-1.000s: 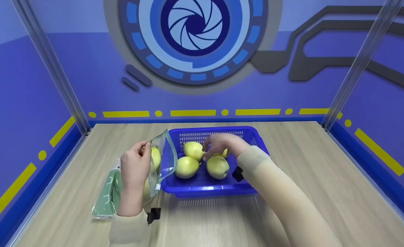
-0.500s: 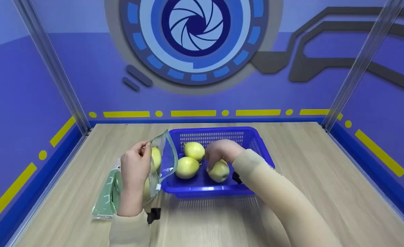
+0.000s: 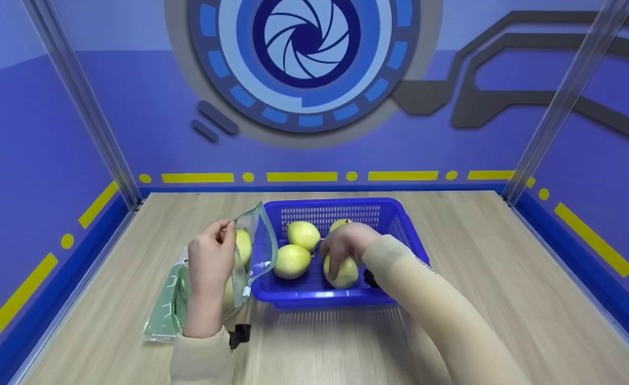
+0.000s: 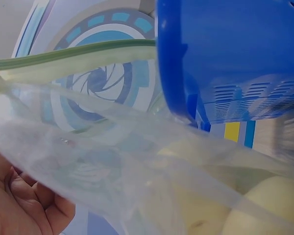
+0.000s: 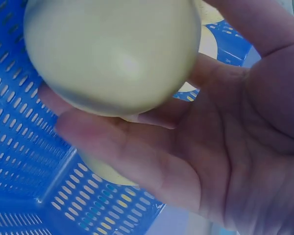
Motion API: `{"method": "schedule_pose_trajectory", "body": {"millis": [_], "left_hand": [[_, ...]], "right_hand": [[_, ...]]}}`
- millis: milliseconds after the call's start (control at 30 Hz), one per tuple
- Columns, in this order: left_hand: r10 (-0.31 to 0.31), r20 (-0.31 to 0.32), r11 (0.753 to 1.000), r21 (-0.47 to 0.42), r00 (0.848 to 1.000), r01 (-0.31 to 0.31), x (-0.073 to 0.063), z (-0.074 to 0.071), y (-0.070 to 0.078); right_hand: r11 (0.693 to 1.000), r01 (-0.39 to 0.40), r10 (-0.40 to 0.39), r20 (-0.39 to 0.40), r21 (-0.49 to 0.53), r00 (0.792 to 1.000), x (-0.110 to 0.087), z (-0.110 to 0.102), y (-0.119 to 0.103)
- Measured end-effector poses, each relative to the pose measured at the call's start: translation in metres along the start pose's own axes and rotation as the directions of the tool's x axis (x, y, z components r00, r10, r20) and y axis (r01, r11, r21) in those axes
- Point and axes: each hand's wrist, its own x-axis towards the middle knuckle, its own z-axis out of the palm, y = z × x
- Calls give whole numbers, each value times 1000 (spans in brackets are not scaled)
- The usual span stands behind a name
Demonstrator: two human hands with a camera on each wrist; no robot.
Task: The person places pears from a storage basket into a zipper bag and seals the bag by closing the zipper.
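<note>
My left hand (image 3: 211, 262) pinches the edge of a clear zip bag (image 3: 263, 235) with a green rim, its mouth spread toward the basket. Yellow-green apples (image 4: 269, 205) show through the bag's film in the left wrist view. Inside the blue basket (image 3: 325, 299), my right hand (image 3: 349, 240) curls its fingers round a yellow-green apple (image 3: 343, 274) near the front wall. In the right wrist view this apple (image 5: 117, 54) lies against the fingers. Two more apples (image 3: 292, 261) sit to its left, and another apple (image 3: 340, 224) is partly hidden behind the right hand.
Left of the bag, a green and clear plastic packet (image 3: 162, 310) lies on the wooden table (image 3: 480, 267). The basket's raised rim stands between the right hand and the bag. Blue panels (image 3: 148, 123) enclose the table's back and sides.
My right hand has reached down from above the fruit onto the front right apple and closed round it, shifting it slightly toward the front. The left hand and bag stay put.
</note>
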Motion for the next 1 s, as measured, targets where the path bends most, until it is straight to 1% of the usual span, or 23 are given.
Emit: {"method": "schedule_pose_trajectory", "body": {"millis": [67, 333, 500, 567, 767, 1000], "left_hand": [[-1, 0, 1000, 1, 1000, 1, 0, 0, 0], [5, -3, 1000, 6, 1000, -5, -1, 0, 0], [-8, 2, 1000, -9, 1000, 8, 0, 0, 0], [-12, 5, 1000, -15, 1000, 12, 0, 0, 0], [-10, 2, 1000, -11, 1000, 10, 1, 1, 0], [-18, 8, 1000, -7, 1000, 18, 0, 1, 1]], "right_hand": [[1000, -4, 4, 12, 10, 1000, 0, 0, 1], [1000, 10, -9, 80, -12, 997, 2, -3, 0], [997, 55, -50, 99, -49, 994, 1, -6, -1], [996, 67, -60, 98, -67, 993, 0, -8, -1], [995, 73, -65, 114, -62, 991, -1, -12, -2], [996, 85, -83, 103, -23, 991, -3, -17, -1]]}}
